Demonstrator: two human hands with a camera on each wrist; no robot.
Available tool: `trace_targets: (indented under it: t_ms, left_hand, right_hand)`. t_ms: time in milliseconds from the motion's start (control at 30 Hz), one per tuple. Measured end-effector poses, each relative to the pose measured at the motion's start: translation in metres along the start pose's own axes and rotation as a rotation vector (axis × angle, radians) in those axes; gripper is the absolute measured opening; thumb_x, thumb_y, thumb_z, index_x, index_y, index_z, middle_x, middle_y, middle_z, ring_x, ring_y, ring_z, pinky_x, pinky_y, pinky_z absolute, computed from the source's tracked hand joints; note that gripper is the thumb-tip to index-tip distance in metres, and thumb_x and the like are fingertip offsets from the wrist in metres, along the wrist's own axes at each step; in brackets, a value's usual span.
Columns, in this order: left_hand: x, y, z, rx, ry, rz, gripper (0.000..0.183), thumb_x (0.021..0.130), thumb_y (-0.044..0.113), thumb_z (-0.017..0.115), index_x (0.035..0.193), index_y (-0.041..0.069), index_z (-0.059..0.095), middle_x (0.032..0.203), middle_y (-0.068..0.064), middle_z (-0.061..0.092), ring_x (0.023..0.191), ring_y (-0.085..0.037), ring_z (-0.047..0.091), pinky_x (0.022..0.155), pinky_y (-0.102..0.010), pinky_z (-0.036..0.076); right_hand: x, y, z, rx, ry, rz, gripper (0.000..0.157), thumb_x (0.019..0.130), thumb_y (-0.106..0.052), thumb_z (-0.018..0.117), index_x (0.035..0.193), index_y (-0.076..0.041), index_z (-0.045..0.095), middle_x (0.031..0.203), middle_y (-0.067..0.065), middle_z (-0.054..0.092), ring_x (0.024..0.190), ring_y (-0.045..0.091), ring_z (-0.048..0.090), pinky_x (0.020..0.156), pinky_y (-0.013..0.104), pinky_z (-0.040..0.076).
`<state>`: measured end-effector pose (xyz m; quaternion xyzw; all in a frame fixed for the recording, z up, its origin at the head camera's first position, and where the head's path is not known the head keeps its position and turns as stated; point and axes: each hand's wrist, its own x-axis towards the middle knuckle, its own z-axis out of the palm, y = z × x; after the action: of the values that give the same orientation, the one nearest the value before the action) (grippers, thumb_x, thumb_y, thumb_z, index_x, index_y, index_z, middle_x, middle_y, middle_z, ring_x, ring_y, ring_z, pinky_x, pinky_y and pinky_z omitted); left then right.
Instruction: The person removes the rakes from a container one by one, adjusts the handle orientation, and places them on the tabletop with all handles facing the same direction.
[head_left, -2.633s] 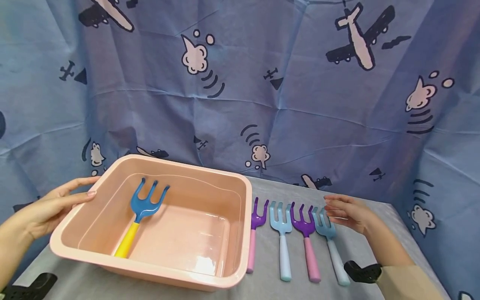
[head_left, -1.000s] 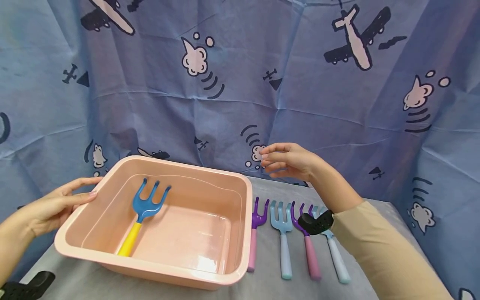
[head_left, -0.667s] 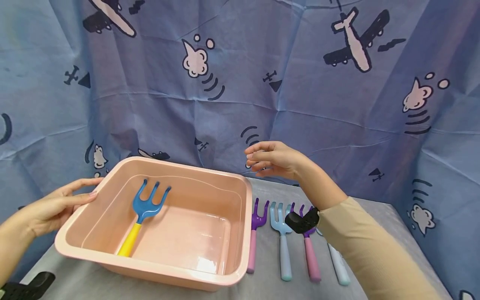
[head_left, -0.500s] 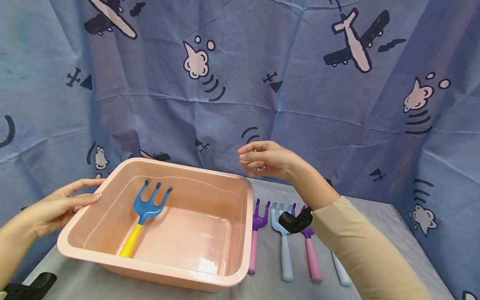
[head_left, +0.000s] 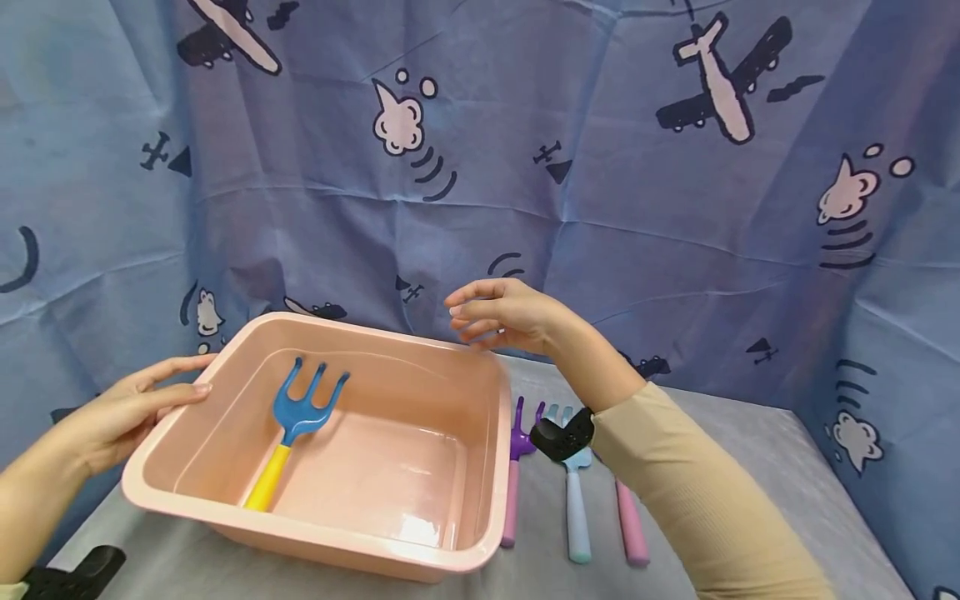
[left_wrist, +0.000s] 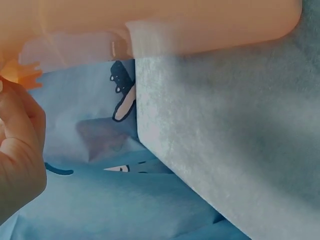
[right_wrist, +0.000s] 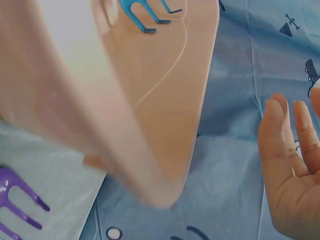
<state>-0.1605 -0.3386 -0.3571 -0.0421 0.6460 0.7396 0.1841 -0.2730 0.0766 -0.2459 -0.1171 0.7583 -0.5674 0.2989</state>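
Observation:
A pale pink plastic basin (head_left: 322, 533) stands tilted toward me, with a toy garden fork (head_left: 300, 415), blue tines and yellow handle, lying inside against its left part. My left hand (head_left: 127, 412) holds the basin's left rim, thumb in front and fingers reaching behind. Over the back right corner is my right hand (head_left: 510, 317), fingers loosely bent and nothing in them; the right wrist view shows this hand (right_wrist: 295, 170) apart from the basin wall. Right of the basin lie a purple-and-pink fork (head_left: 513, 500), a light blue fork (head_left: 577, 517) and a pink-handled fork (head_left: 632, 525), partly behind the sleeve.
A grey cloth-covered table (head_left: 750, 450) carries everything. Behind it and along both sides hangs a blue curtain (head_left: 637, 208) printed with planes and clouds. My right forearm (head_left: 675, 475) crosses above the forks and hides part of them.
My right hand has moved left and up, from beside the rightmost fork to above the basin's back right corner. The left hand keeps its hold; the fork inside stays put.

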Motion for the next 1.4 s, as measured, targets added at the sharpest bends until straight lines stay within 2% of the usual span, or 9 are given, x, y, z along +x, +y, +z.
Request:
trace_targets:
  t_ms: [100, 233, 500, 600, 767, 867, 1067, 1167, 1400]
  left_hand:
    - [0.004, 0.0, 0.005, 0.007, 0.036, -0.009, 0.033, 0.095, 0.012, 0.054, 0.104, 0.043, 0.059, 0.095, 0.001, 0.067, 0.081, -0.021, 0.068, 0.067, -0.037, 0.057]
    - [0.007, -0.005, 0.01, 0.0, 0.036, -0.019, 0.032, 0.095, 0.013, 0.054, 0.103, 0.043, 0.06, 0.096, 0.002, 0.066, 0.083, -0.019, 0.067, 0.07, -0.037, 0.056]
    - [0.005, -0.009, 0.006, -0.066, 0.014, 0.001, 0.036, 0.095, 0.009, 0.052, 0.103, 0.042, 0.064, 0.097, 0.001, 0.067, 0.085, -0.019, 0.067, 0.07, -0.036, 0.056]
    - [0.004, -0.009, 0.006, -0.083, -0.007, 0.018, 0.037, 0.096, 0.008, 0.051, 0.104, 0.04, 0.066, 0.097, 0.001, 0.067, 0.085, -0.019, 0.067, 0.069, -0.036, 0.056]
    - [0.006, -0.01, 0.009, -0.089, -0.023, 0.025, 0.038, 0.096, 0.007, 0.05, 0.104, 0.04, 0.066, 0.097, 0.001, 0.068, 0.085, -0.018, 0.067, 0.069, -0.035, 0.056]
    - [0.006, -0.009, 0.008, -0.094, -0.038, 0.018, 0.038, 0.096, 0.007, 0.049, 0.103, 0.04, 0.066, 0.097, 0.001, 0.068, 0.085, -0.018, 0.067, 0.069, -0.035, 0.056]
    - [0.007, -0.006, 0.003, -0.103, -0.07, -0.006, 0.039, 0.097, 0.007, 0.048, 0.102, 0.041, 0.067, 0.099, 0.003, 0.067, 0.086, -0.018, 0.067, 0.071, -0.034, 0.056]
    - [0.007, -0.005, 0.003, -0.106, -0.074, -0.01, 0.04, 0.097, 0.007, 0.048, 0.102, 0.041, 0.068, 0.099, 0.003, 0.067, 0.086, -0.018, 0.067, 0.071, -0.034, 0.056]
    - [0.007, -0.007, 0.002, -0.141, -0.122, 0.004, 0.041, 0.098, 0.006, 0.044, 0.104, 0.039, 0.067, 0.099, 0.001, 0.068, 0.086, -0.018, 0.067, 0.071, -0.034, 0.056]
  right_hand:
    - [0.003, 0.0, 0.005, 0.018, -0.006, -0.007, 0.033, 0.091, -0.009, 0.057, 0.123, -0.002, 0.053, 0.121, 0.022, 0.055, 0.089, 0.023, 0.06, 0.078, 0.034, 0.053]
    - [0.009, 0.002, 0.015, 0.055, -0.028, -0.014, 0.034, 0.091, -0.007, 0.056, 0.124, 0.0, 0.052, 0.118, 0.022, 0.057, 0.086, 0.02, 0.061, 0.079, 0.035, 0.052]
    - [0.026, 0.002, 0.045, 0.122, -0.077, -0.023, 0.031, 0.09, -0.005, 0.059, 0.12, 0.0, 0.056, 0.094, 0.01, 0.064, 0.077, 0.018, 0.062, 0.067, 0.027, 0.053]
    - [0.031, 0.001, 0.055, 0.12, -0.104, -0.024, 0.033, 0.09, -0.006, 0.058, 0.122, 0.0, 0.055, 0.099, 0.014, 0.064, 0.076, 0.018, 0.062, 0.067, 0.027, 0.053]
    - [0.04, 0.005, 0.071, 0.132, -0.151, -0.012, 0.033, 0.092, -0.007, 0.057, 0.124, -0.001, 0.055, 0.122, 0.026, 0.055, 0.078, 0.018, 0.061, 0.07, 0.028, 0.054]
    - [0.046, 0.007, 0.083, 0.164, -0.164, -0.013, 0.031, 0.092, -0.006, 0.057, 0.122, -0.001, 0.056, 0.122, 0.026, 0.056, 0.078, 0.018, 0.061, 0.071, 0.029, 0.055]
    - [0.062, 0.013, 0.107, 0.276, -0.169, 0.009, 0.029, 0.091, -0.005, 0.058, 0.121, -0.001, 0.057, 0.104, 0.017, 0.063, 0.074, 0.018, 0.061, 0.068, 0.029, 0.056]
    - [0.066, 0.012, 0.116, 0.318, -0.166, 0.021, 0.028, 0.091, -0.004, 0.059, 0.119, -0.001, 0.058, 0.102, 0.017, 0.064, 0.07, 0.017, 0.062, 0.063, 0.027, 0.055]
    - [0.07, 0.011, 0.133, 0.355, -0.152, 0.036, 0.022, 0.088, -0.001, 0.061, 0.11, -0.001, 0.064, 0.079, 0.007, 0.064, 0.063, 0.017, 0.061, 0.054, 0.023, 0.053]
